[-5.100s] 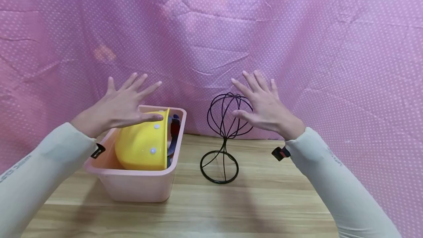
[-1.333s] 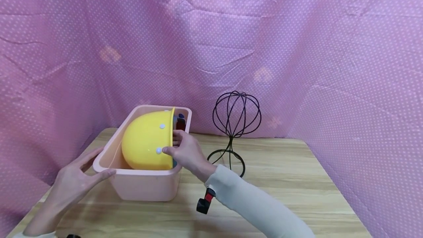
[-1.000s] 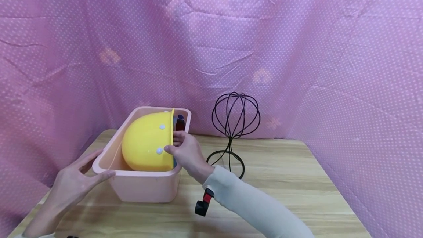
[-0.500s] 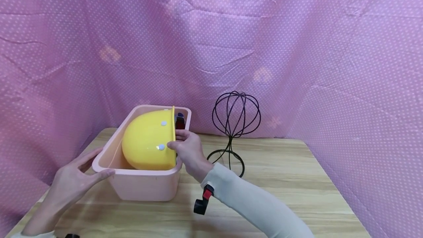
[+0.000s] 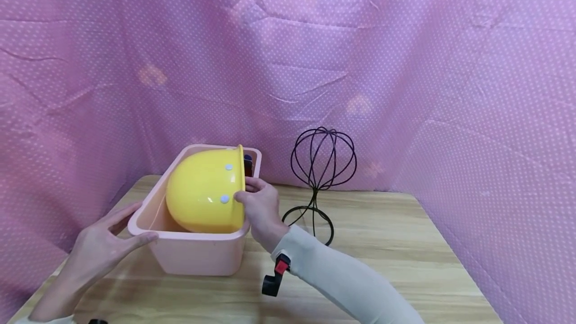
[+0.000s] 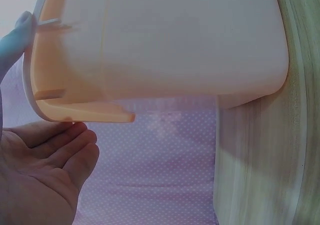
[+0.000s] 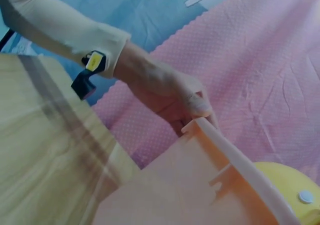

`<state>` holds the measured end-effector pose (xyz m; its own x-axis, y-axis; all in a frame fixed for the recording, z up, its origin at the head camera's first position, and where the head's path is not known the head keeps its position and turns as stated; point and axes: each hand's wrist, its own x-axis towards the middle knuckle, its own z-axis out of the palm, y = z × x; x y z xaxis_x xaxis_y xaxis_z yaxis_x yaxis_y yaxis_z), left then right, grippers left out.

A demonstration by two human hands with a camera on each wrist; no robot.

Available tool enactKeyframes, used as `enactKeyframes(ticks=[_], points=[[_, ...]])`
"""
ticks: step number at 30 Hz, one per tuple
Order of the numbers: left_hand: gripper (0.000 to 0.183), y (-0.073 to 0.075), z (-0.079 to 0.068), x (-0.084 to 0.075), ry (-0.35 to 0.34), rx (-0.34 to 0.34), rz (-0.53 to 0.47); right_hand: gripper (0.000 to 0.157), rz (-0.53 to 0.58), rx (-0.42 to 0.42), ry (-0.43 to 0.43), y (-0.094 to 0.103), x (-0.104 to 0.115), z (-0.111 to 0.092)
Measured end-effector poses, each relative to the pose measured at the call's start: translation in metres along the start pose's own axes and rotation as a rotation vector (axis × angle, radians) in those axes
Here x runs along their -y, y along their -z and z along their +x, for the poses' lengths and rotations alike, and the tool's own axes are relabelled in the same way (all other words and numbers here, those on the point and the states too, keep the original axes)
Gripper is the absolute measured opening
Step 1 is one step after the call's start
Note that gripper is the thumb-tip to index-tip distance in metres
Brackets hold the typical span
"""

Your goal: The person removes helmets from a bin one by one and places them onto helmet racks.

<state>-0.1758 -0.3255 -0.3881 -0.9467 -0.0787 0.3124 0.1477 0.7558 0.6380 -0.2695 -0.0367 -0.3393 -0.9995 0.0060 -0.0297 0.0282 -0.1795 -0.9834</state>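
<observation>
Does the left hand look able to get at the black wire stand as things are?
Probably not directly: the left hand is at the near left corner of the pink bin, and that bin, the yellow helmet and the right hand lie between it and the black wire stand.

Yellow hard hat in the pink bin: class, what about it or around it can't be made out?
Right hand, fingertips: head view, behind the brim of the yellow hard hat.
Its inside: head view, mostly hidden by the shell.
Wire stand, base ring: head view, partly behind the right sleeve.
Left hand, part: left wrist view, cut by the left edge.
</observation>
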Motion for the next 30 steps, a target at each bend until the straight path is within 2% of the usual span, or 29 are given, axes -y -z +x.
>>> enactKeyframes(ticks=[9, 14, 18, 30], points=[[0.087, -0.002, -0.002, -0.006, 0.005, -0.059, 0.010, 0.042, 0.162, -0.039, 0.003, 0.002, 0.008, 0.001], [0.087, -0.001, -0.002, -0.006, 0.004, -0.071, 0.013, 0.040, 0.257, -0.071, 0.020, 0.001, 0.019, 0.002], [0.089, 0.003, -0.001, -0.007, 0.005, -0.053, 0.021, 0.042, 0.320, -0.095, 0.041, 0.000, 0.029, 0.004], [0.089, 0.002, -0.002, -0.005, 0.017, -0.059, 0.040, 0.041, 0.400, -0.111, 0.102, 0.009, 0.045, 0.007]])
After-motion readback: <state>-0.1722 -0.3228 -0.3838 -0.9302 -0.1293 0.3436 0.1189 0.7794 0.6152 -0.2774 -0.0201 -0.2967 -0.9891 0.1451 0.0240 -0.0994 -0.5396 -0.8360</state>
